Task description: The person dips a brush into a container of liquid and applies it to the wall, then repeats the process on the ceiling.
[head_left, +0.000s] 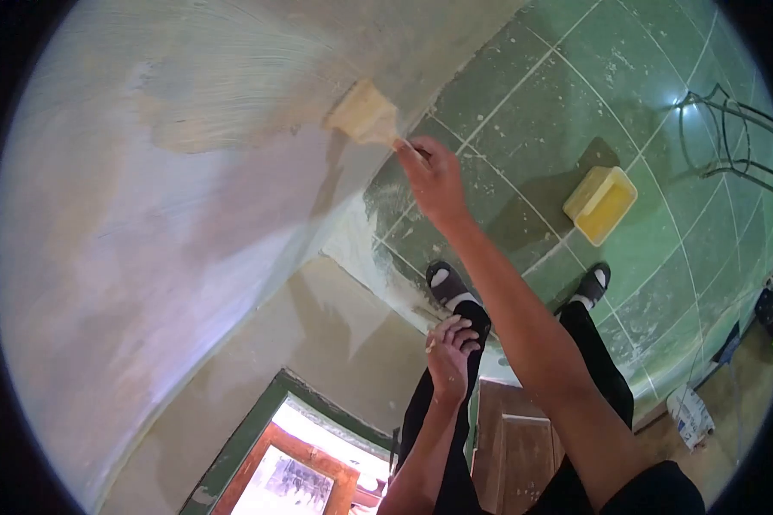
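My right hand [435, 183] reaches up and left, its fingers wrapped round the dark handle of a wide, flat paintbrush [365, 113]. The brush is coated cream, and its bristle end lies against or close over the wall [180, 197]. Wet-looking streaks and patches of cream and grey spread across that wall near the brush. My left hand [451, 354] hangs low in front of my leg with nothing in it, fingers loosely bent and apart. A cream rectangular tub [582, 197] holding yellowish liquid [611, 209] stands on the floor to the right of my right hand.
Green floor tiles [636, 94] carry white splashes. A dark metal frame [741, 159] stands at the far right. A white printed container [690, 416] sits lower right. Below left is a green-framed opening [270, 396]; a brown wooden door [502, 463] shows behind my legs.
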Action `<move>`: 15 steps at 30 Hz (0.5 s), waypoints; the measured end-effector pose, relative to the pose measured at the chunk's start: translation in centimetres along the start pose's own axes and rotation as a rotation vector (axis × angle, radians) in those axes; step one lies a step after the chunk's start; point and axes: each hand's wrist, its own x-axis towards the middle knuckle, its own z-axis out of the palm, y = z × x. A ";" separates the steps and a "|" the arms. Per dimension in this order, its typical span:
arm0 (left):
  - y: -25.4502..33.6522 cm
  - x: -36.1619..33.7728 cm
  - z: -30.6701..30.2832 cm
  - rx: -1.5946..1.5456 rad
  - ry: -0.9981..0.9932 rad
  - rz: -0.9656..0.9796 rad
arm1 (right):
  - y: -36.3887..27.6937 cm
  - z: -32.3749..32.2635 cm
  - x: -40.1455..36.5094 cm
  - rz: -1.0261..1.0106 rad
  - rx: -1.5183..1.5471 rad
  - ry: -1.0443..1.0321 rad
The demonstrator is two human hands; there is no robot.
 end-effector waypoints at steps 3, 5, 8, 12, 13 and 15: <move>-1.1 0.0 0.1 -0.070 0.012 -0.013 | 3.2 -1.7 1.5 0.006 -0.148 0.070; -1.9 0.1 0.0 -0.041 0.000 -0.021 | 4.7 -2.6 2.0 0.043 -0.251 0.111; -2.0 -0.1 0.6 -0.020 -0.020 0.000 | 4.6 -2.7 2.3 0.016 -0.398 0.107; -2.6 -0.1 0.2 -0.034 -0.004 -0.043 | -1.4 -1.7 2.3 -0.076 -0.332 0.070; -2.9 -0.2 0.0 -0.046 -0.031 -0.040 | -2.7 -1.7 1.7 -0.067 -0.287 0.067; -3.2 0.3 0.4 -0.054 -0.072 -0.034 | -5.3 -1.6 0.3 -0.072 -0.228 0.067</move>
